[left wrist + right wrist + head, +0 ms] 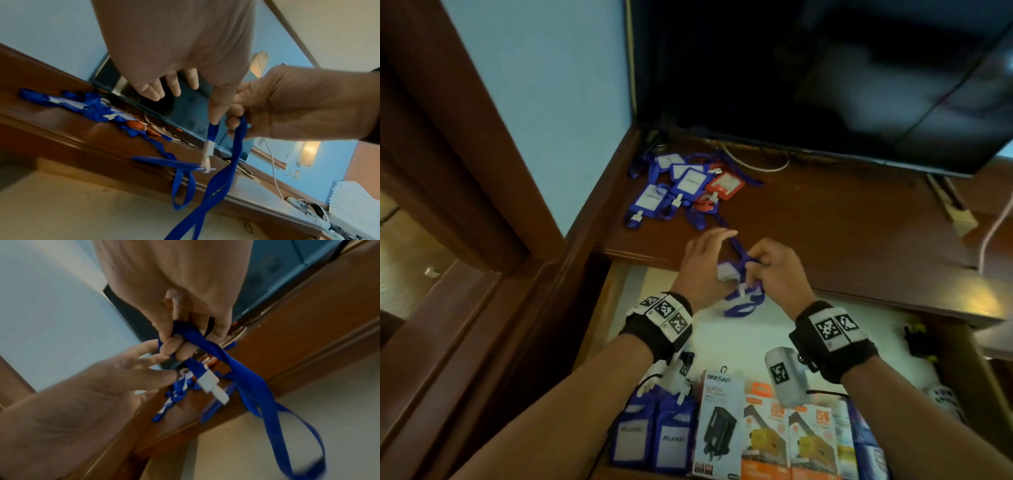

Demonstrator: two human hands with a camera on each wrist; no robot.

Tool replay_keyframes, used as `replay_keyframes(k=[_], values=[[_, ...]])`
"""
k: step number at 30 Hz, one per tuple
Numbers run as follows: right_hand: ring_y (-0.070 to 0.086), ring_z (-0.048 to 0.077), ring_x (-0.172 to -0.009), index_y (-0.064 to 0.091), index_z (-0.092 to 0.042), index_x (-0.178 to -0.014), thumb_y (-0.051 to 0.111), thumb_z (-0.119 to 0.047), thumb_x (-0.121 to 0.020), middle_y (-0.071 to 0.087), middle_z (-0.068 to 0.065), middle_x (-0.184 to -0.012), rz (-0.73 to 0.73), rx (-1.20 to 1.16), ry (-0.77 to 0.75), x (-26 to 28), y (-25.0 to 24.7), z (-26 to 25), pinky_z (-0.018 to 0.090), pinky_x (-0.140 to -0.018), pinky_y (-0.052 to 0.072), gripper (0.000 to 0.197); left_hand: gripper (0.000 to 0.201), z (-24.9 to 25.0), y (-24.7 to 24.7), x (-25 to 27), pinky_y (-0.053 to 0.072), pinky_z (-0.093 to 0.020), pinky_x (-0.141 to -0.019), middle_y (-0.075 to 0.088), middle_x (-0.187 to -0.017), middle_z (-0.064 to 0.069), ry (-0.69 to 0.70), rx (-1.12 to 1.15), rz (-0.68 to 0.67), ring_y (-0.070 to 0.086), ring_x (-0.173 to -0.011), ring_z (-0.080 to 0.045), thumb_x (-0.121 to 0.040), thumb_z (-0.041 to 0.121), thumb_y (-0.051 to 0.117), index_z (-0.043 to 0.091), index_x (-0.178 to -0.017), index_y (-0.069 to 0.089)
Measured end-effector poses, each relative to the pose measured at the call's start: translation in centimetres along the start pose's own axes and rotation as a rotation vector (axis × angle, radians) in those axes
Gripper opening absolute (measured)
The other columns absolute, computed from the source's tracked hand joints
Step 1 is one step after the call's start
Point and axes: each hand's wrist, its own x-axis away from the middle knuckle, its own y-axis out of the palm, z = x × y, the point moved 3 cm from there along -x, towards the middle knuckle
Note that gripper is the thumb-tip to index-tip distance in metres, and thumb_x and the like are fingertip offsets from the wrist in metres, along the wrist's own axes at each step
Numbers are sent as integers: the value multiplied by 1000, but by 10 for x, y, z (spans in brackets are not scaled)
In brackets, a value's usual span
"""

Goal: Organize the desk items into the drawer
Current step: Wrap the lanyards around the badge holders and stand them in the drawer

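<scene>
Blue lanyard (743,298) held in mid-air between both hands, above the far end of the open drawer (729,346), just near of the desk edge (859,294)

Right hand (777,270): fingers curled tight round a bunched section of strap; ribbon crosses over the fingertips (174,345) in the right wrist view. Firm hold

Left hand (702,267): thumb and forefinger appear to pinch the strap just above the white clip (207,152); remaining fingers (174,84) straight and spread, touching nothing

Badge holder (726,274) only partly seen between the hands, pale and blurred; attachment below the clip not clear

Handling estimate: very light; strap soft, limp, no stiffness, hangs in twisted loops (216,186) down toward the drawer floor. Likely to snag or tangle, not fragile. Clip small and rigid, probably the weakest joint under a sharp tug

Where to hold: at the bunched strap close to the clip, loops gathered in the fist so nothing trails; card sleeve by its edges when laying flat

Still on the desk, far left: heap of blue and orange badge holders (681,185) with tangled lanyards, below the dark monitor (825,75)

Already in the drawer, near end: two blue badge holders (654,438) upright at left, boxed chargers (722,425) in a row to their right
</scene>
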Motion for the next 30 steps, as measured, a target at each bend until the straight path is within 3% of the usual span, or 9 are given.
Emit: replay_keyframes(k=[4, 9, 13, 16, 19, 22, 24, 27, 30], values=[[42, 14, -45, 55, -2, -76, 58, 6, -86, 50, 5, -52, -69, -89, -45, 25, -32, -10, 26, -49, 37, 14, 76, 23, 38, -6, 39, -49, -102, 54, -131, 4, -13, 92, -211, 43, -126, -27, -71, 31, 66, 33, -139, 32], [35, 3, -43, 54, -2, -75, 55, 1, -91, 45, -11, -46, -68, -182, -15, 55, -70, 8, 15, -46, 32, 17, 26, 42, 86, 12, 38, -50, -100, 66, -102, 14, -2, 155, -427, 56, -109, -16, -83, 29, 42, 43, -104, 49], [27, 8, -42, 53, -5, -72, 54, -1, -93, 37, -9, -47, 25, -303, 70, 69, -94, 37, 22, -42, 22, 21, 22, 54, 104, 21, 43, -42, -98, 64, -94, 16, -57, 228, -483, 58, -97, -9, -98, 22, 40, 25, -106, 60], [24, 10, -41, 53, -7, -69, 53, 0, -93, 35, -6, -46, 90, -371, 131, 80, -107, 60, 24, -42, 20, 25, 49, 55, 109, 25, 46, -44, -90, 62, -90, 10, -21, 150, -462, 59, -92, -13, -87, 54, 39, 14, -95, 64], [23, 10, -42, 50, -3, -73, 52, 1, -92, 33, -6, -47, 127, -432, 202, 95, -117, 82, 23, -43, 20, 20, 51, 55, 115, 29, 42, -37, -75, 55, -85, -8, 20, 127, -475, 54, -79, -22, -88, 51, 49, 2, -80, 55], [23, 10, -43, 50, -4, -73, 52, 0, -92, 32, -3, -48, 166, -518, 255, 106, -121, 100, 22, -43, 20, 20, 37, 61, 117, 32, 29, -30, -64, 37, -73, 1, 22, 139, -522, 37, -62, -13, -93, 34, 58, 17, -69, 35], [24, 11, -43, 52, -4, -72, 51, 0, -93, 32, 1, -50, 192, -576, 267, 108, -121, 106, 23, -43, 21, 22, 33, 63, 119, 35, 30, -30, -66, 36, -76, 6, 17, 97, -569, 34, -64, -9, -92, 37, 59, 23, -73, 37], [24, 12, -45, 51, -3, -72, 51, 0, -93, 31, 3, -52, 216, -643, 280, 107, -123, 114, 25, -45, 21, 21, 25, 66, 118, 39, 37, -34, -84, 40, -92, 13, 17, 55, -697, 39, -88, -9, -84, 39, 65, 34, -83, 41], [25, 12, -45, 50, -6, -69, 53, -1, -92, 32, 1, -51, 224, -672, 289, 104, -127, 120, 24, -45, 23, 24, 30, 73, 109, 38, 36, -32, -90, 38, -101, 15, 1, 105, -728, 38, -102, -11, -74, 34, 63, 27, -97, 46]])
